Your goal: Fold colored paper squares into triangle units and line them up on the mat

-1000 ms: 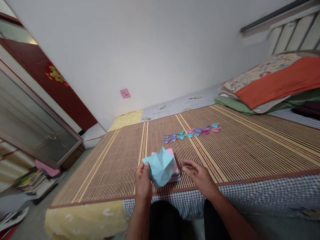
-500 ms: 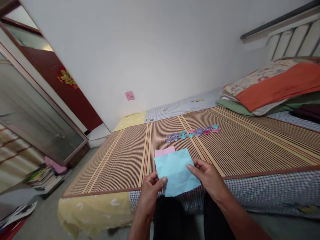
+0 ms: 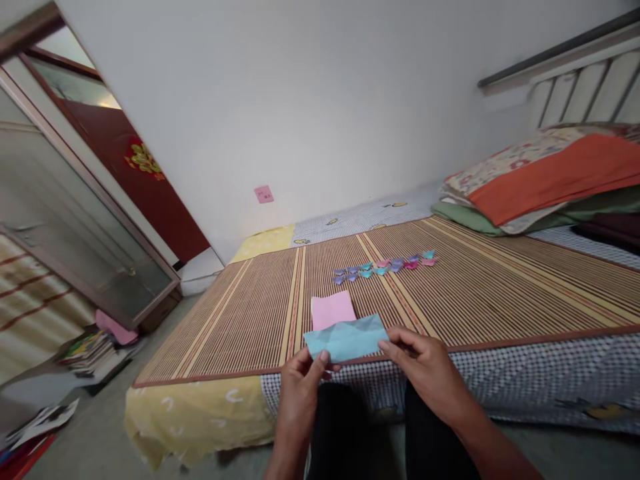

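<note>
Between my two hands is a light blue sheet of paper (image 3: 347, 339), creased and seen as a narrow band. My left hand (image 3: 303, 383) pinches its lower left part, thumb on top. At the right end, my right hand (image 3: 420, 363) grips the edge between thumb and fingers. Just beyond lies a pink sheet of paper (image 3: 334, 309) on the striped mat (image 3: 240, 320), its near edge covered by the blue one. Farther back, several small folded paper pieces (image 3: 381, 271) in purple, blue and pink stand in two rows.
Folded bedding with an orange cover (image 3: 560, 173) is piled at the right by a radiator (image 3: 590, 90). A pink note (image 3: 263, 194) sticks to the wall. Books (image 3: 87, 353) are stacked low at the left, below a glass-panelled door (image 3: 90, 213).
The blue paper went from a broad, nearly square face to a narrow band. More of the pink paper shows behind it. Both hands keep their hold.
</note>
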Demonstrator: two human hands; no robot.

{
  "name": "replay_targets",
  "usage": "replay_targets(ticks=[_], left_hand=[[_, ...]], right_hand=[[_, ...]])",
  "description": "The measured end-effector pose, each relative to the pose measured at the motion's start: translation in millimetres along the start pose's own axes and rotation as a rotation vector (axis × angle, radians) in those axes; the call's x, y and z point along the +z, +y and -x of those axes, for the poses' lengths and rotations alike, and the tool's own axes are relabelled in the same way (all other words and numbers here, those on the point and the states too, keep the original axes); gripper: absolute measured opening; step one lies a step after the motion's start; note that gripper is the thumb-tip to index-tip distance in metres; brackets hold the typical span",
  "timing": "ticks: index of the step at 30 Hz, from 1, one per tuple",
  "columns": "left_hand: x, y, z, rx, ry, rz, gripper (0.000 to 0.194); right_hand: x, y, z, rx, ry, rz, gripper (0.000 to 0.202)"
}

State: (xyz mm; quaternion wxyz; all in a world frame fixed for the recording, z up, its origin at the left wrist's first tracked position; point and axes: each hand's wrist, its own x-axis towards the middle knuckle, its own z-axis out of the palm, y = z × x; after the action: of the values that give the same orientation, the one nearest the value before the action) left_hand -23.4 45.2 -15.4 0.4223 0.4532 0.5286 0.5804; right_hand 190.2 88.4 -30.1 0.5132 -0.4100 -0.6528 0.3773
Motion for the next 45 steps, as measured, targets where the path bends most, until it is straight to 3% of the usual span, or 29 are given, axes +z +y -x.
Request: replay_targets(ticks=[7,10,12,14,17,20,23,28,33,36,41,45], left_hand=[[9.7,-25.3,2.5,0.042,0.231,0.166,0.031],[17.8,-24.5,7.0,0.047,0.343,0.334,0.054],[23.6,-19.5,11.4,-0.007,0.301,0.456,0.059],[28.2,-14.1,16.2,-0.102,0.139,0.529,0.05],[31.0,-11.1,22.0,-0.182,0.023,0.544,0.038],[29.7,-13.6,24.4,-0.187,0.03,0.458,0.036],[29.2,-14.3,25.4,-0.172,0.073,0.423,0.037],[37.7,-6.5,31.4,-0.294,0.0,0.622,0.034],[43.6,-4.7,32.4,-0.392,-0.012,0.736,0.031],[41.0,-7.9,29.7,-0.33,0.025,0.655,0.034],[36.0,-8.5,29.8,-0.072,0.119,0.318,0.03],[37.0,-5.5,32.8,-0.097,0.047,0.297,0.034]], right_hand=[[8.3,9.0,9.6,0.05,0.131,-0.234,0.031],[18.2,14.6,15.8,0.01,0.183,-0.263,0.026],[24.7,16.1,19.6,-0.016,0.234,-0.305,0.021],[29.0,14.8,22.3,0.007,0.262,-0.377,0.02],[28.2,9.4,23.5,0.113,0.271,-0.477,0.052],[20.8,3.7,22.8,0.248,0.231,-0.513,0.064],[15.9,1.0,23.3,0.354,0.124,-0.541,0.05],[18.9,2.4,26.5,0.309,0.166,-0.537,0.036],[11.3,1.6,25.9,0.27,0.016,-0.529,0.031],[1.8,-0.3,24.1,0.24,-0.059,-0.484,0.027],[-6.0,-3.9,24.2,0.156,-0.217,-0.242,0.018],[-4.0,-6.4,25.6,0.112,-0.197,-0.176,0.03]])
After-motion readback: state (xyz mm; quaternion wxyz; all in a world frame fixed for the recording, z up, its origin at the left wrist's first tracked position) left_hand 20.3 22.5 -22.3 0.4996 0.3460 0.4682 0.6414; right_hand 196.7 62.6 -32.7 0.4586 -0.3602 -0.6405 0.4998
